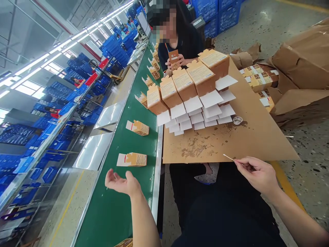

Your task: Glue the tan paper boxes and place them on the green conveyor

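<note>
My right hand (257, 173) pinches a cotton swab (228, 157) between thumb and fingertips, its white tip pointing left over the cardboard sheet's near edge. Over the green conveyor belt (113, 212), my left hand (123, 183) is raised with its fingers loosely curled and the thumb apart; I see no box in it. Just beyond that hand lies a small tan-and-brown carton (137, 159) with its white flap out. Another such carton (141, 127) lies farther up the belt. A small clear round dish (237, 120) sits on the cardboard sheet (257, 137) amid dark wet spots.
Stacked cartons (180, 85) with white flaps stand on the sheet's far left. Behind them a co-worker (192, 44) holds a brown carton (174, 60). More cartons line the belt. At right, crumpled brown paper (303, 68) surrounds packed boxes. Blue crates (228, 17) stand behind.
</note>
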`<state>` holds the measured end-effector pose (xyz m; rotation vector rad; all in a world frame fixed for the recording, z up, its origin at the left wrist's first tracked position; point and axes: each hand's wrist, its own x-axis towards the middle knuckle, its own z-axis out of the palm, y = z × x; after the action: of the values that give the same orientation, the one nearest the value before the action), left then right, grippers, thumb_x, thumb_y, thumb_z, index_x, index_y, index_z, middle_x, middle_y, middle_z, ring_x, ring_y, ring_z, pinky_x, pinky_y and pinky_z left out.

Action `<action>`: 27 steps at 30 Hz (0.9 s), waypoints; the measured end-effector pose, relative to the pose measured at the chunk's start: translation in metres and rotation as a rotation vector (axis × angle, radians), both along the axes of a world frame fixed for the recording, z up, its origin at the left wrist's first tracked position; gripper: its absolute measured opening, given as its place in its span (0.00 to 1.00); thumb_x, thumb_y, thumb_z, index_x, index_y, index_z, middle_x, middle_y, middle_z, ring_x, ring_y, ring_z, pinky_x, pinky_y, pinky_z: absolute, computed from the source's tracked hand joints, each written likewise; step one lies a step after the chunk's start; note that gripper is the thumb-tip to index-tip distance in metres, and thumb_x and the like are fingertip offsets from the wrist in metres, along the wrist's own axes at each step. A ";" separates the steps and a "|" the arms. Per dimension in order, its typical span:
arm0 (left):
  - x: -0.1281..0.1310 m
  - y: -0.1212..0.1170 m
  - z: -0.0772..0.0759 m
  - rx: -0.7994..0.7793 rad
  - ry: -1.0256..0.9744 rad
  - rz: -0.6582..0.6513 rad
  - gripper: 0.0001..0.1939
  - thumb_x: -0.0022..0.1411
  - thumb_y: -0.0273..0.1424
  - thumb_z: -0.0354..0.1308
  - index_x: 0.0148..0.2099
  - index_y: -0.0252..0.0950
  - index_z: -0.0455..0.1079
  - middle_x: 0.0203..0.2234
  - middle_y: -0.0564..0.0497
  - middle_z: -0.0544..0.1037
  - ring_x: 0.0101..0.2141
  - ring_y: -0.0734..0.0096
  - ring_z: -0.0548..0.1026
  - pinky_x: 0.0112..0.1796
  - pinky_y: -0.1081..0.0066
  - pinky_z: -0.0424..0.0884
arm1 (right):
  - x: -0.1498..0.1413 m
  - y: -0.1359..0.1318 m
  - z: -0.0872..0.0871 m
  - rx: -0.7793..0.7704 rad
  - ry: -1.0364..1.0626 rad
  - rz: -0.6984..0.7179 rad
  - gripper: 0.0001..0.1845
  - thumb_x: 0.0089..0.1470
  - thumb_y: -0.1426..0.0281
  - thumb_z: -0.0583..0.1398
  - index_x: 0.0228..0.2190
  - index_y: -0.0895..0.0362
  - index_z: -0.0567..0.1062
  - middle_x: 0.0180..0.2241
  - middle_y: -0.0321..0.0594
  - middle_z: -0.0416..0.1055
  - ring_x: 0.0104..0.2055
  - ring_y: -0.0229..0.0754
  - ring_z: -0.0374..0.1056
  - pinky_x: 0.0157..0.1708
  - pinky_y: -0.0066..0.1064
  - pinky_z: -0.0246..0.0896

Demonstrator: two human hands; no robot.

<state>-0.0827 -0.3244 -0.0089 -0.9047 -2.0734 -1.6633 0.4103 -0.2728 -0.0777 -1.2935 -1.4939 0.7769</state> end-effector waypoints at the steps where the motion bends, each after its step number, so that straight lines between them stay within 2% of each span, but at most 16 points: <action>1: 0.008 0.016 0.017 0.061 -0.001 -0.118 0.34 0.56 0.32 0.65 0.63 0.43 0.60 0.64 0.41 0.70 0.71 0.48 0.71 0.75 0.43 0.63 | 0.001 0.002 0.000 0.005 0.004 0.009 0.20 0.69 0.52 0.69 0.29 0.50 0.85 0.22 0.37 0.75 0.21 0.39 0.67 0.21 0.32 0.65; 3: 0.028 0.065 0.051 0.158 -0.108 -0.341 0.26 0.61 0.37 0.64 0.60 0.43 0.66 0.57 0.43 0.75 0.67 0.49 0.75 0.73 0.45 0.66 | -0.003 0.006 0.002 0.022 0.012 0.036 0.19 0.69 0.53 0.69 0.30 0.51 0.85 0.22 0.37 0.74 0.21 0.39 0.66 0.20 0.32 0.64; 5: 0.047 0.126 0.083 0.109 -0.265 -0.528 0.25 0.62 0.40 0.65 0.60 0.42 0.71 0.56 0.43 0.78 0.65 0.50 0.77 0.72 0.47 0.67 | -0.011 0.010 0.007 0.035 0.017 0.062 0.19 0.70 0.54 0.69 0.30 0.51 0.86 0.22 0.38 0.74 0.21 0.39 0.66 0.20 0.32 0.63; 7: 0.065 0.190 0.106 -0.008 -0.458 -0.632 0.25 0.65 0.45 0.66 0.59 0.41 0.74 0.58 0.41 0.79 0.65 0.50 0.77 0.71 0.48 0.67 | -0.021 0.011 0.013 0.051 0.024 0.074 0.18 0.70 0.55 0.69 0.31 0.52 0.86 0.22 0.37 0.73 0.21 0.38 0.64 0.20 0.32 0.61; 10: 0.089 0.263 0.119 -0.243 -0.665 -0.717 0.26 0.64 0.52 0.71 0.55 0.41 0.79 0.58 0.40 0.81 0.65 0.45 0.76 0.70 0.45 0.68 | -0.029 0.008 0.022 0.085 0.028 0.078 0.17 0.71 0.57 0.68 0.31 0.51 0.86 0.22 0.36 0.72 0.20 0.37 0.62 0.19 0.32 0.59; 12: 0.100 0.287 0.118 -0.347 -0.714 -0.772 0.26 0.58 0.47 0.78 0.54 0.42 0.80 0.56 0.41 0.84 0.64 0.43 0.77 0.68 0.46 0.70 | -0.029 0.003 0.025 0.104 0.026 0.072 0.17 0.72 0.57 0.68 0.31 0.51 0.85 0.22 0.36 0.72 0.20 0.37 0.62 0.19 0.32 0.59; 15: 0.104 0.288 0.112 -0.368 -0.763 -0.837 0.24 0.55 0.39 0.77 0.53 0.40 0.81 0.50 0.44 0.86 0.59 0.46 0.81 0.66 0.50 0.74 | -0.021 -0.003 0.026 0.120 0.017 0.036 0.18 0.72 0.58 0.67 0.31 0.52 0.85 0.22 0.36 0.72 0.21 0.38 0.63 0.20 0.33 0.59; 17: 0.096 0.271 0.108 -0.311 -0.788 -0.861 0.24 0.58 0.38 0.72 0.56 0.38 0.81 0.50 0.43 0.86 0.56 0.50 0.83 0.64 0.52 0.76 | -0.015 -0.006 0.025 0.119 0.008 -0.006 0.18 0.72 0.56 0.67 0.30 0.51 0.84 0.22 0.37 0.73 0.21 0.39 0.64 0.20 0.34 0.60; 19: 0.085 0.248 0.104 -0.221 -0.806 -0.840 0.31 0.60 0.38 0.71 0.64 0.40 0.78 0.57 0.41 0.83 0.55 0.51 0.84 0.61 0.54 0.78 | -0.010 -0.006 0.026 0.097 0.008 -0.039 0.19 0.71 0.54 0.68 0.30 0.50 0.84 0.23 0.38 0.74 0.22 0.40 0.65 0.21 0.35 0.61; 21: 0.075 0.224 0.099 -0.154 -0.850 -0.765 0.38 0.62 0.43 0.70 0.73 0.46 0.71 0.66 0.39 0.78 0.58 0.48 0.84 0.59 0.53 0.80 | -0.008 -0.005 0.029 0.065 0.020 -0.051 0.19 0.71 0.51 0.68 0.30 0.48 0.84 0.22 0.39 0.73 0.21 0.42 0.66 0.20 0.37 0.62; 23: 0.073 0.204 0.092 -0.146 -0.927 -0.711 0.43 0.65 0.53 0.66 0.78 0.49 0.65 0.72 0.36 0.71 0.64 0.42 0.80 0.59 0.50 0.80 | -0.009 -0.001 0.033 0.034 0.028 -0.046 0.20 0.70 0.50 0.68 0.30 0.46 0.84 0.22 0.39 0.73 0.21 0.43 0.65 0.20 0.39 0.63; 25: 0.078 0.191 0.083 -0.198 -1.028 -0.734 0.47 0.65 0.63 0.61 0.79 0.47 0.64 0.73 0.33 0.69 0.68 0.35 0.77 0.60 0.46 0.80 | -0.011 0.003 0.038 0.022 0.025 -0.023 0.20 0.70 0.49 0.67 0.29 0.46 0.84 0.22 0.39 0.72 0.21 0.43 0.64 0.20 0.39 0.63; 27: 0.086 0.186 0.075 -0.252 -1.098 -0.798 0.50 0.64 0.67 0.60 0.77 0.44 0.67 0.71 0.30 0.71 0.67 0.33 0.77 0.61 0.43 0.79 | -0.015 0.007 0.041 0.021 0.016 0.017 0.20 0.70 0.49 0.67 0.29 0.46 0.84 0.22 0.39 0.72 0.21 0.43 0.64 0.20 0.39 0.63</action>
<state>0.0030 -0.1382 0.0659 -1.1338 -2.8593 -2.8189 0.3953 -0.2662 -0.0371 -1.2575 -1.4987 0.7791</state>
